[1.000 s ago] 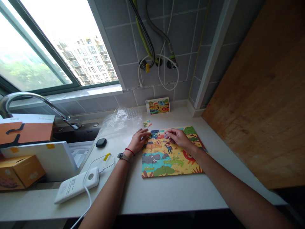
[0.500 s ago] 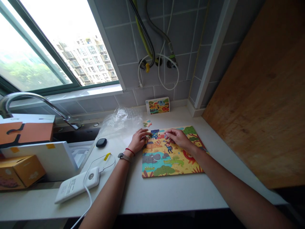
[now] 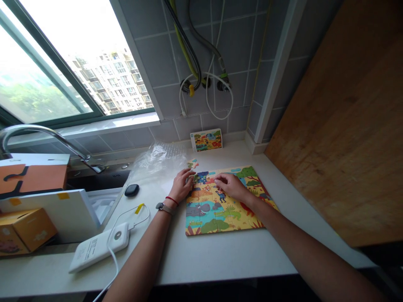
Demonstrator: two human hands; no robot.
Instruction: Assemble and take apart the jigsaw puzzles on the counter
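Observation:
A jigsaw puzzle (image 3: 208, 212) with cartoon animals lies flat on the white counter, most of its pieces fitted together. My left hand (image 3: 183, 184) rests at its upper left edge, fingers stretched forward and thumb apart. Over the upper middle of the puzzle is my right hand (image 3: 231, 185), thumb and forefinger pinched close to the picture. Whether a piece sits between those fingertips cannot be made out. Just beyond my left fingertips lies a loose puzzle piece (image 3: 192, 163). A small picture card (image 3: 207, 140) showing the same scene leans against the wall behind.
Crumpled clear plastic wrap (image 3: 160, 157) lies behind my left hand. To the left are a black oval case (image 3: 132, 190), a white power bank (image 3: 100, 247) with a cable, and boxes (image 3: 28, 230) by the sink tap (image 3: 59, 140). A wooden panel (image 3: 340, 138) borders the right.
The whole view has shifted slightly. My right hand stays over the upper middle of the puzzle with its fingers a little more curled; my left hand remains at the edge.

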